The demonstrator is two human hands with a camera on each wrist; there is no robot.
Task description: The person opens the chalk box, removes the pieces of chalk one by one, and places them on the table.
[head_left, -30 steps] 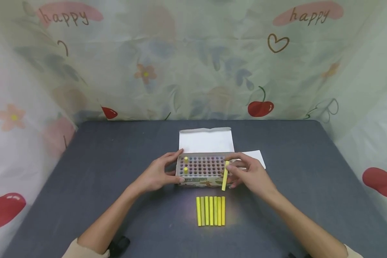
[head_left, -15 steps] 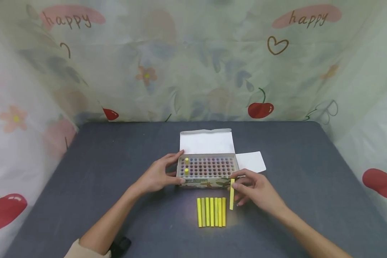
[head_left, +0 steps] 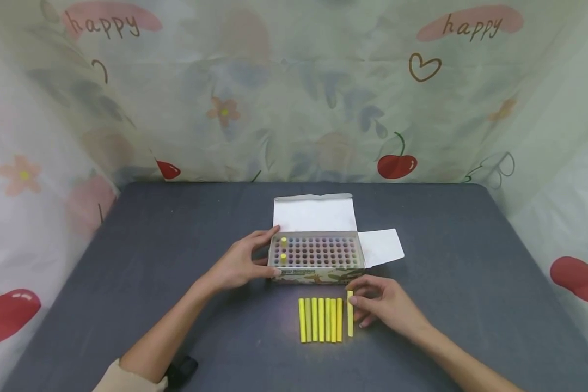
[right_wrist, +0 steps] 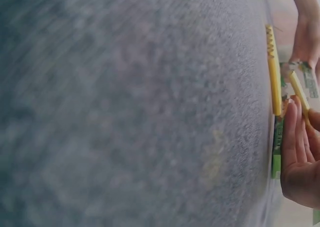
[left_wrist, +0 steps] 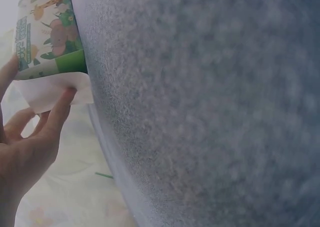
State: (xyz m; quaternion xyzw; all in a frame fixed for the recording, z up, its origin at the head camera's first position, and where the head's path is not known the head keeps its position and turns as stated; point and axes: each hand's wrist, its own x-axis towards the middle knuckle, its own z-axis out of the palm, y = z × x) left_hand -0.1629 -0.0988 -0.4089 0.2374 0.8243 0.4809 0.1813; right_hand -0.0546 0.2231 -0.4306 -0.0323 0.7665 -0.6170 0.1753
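Observation:
A chalk box (head_left: 333, 276) stands open on the table, with a grid of round holes inside. Two yellow chalk sticks (head_left: 283, 258) poke up from holes at its left end. My left hand (head_left: 237, 264) grips that end, thumb at the front corner and fingers behind; the left wrist view shows the animal print on the box (left_wrist: 55, 32). Between thumb and fingertips my right hand (head_left: 392, 307) pinches a yellow chalk stick (head_left: 350, 321), just right of a row of several yellow chalk sticks (head_left: 320, 320). Whether the held stick touches the table cannot be told.
The white lid (head_left: 314, 213) is folded back behind the box, and a white side flap (head_left: 382, 246) sticks out to its right. A dark grey table (head_left: 176, 228) lies beneath everything. Patterned cloth (head_left: 294, 109) closes off the back and sides.
My right hand has come away from the box's right end, down and toward me, carrying the chalk stick beside the row. The left hand keeps its place on the box.

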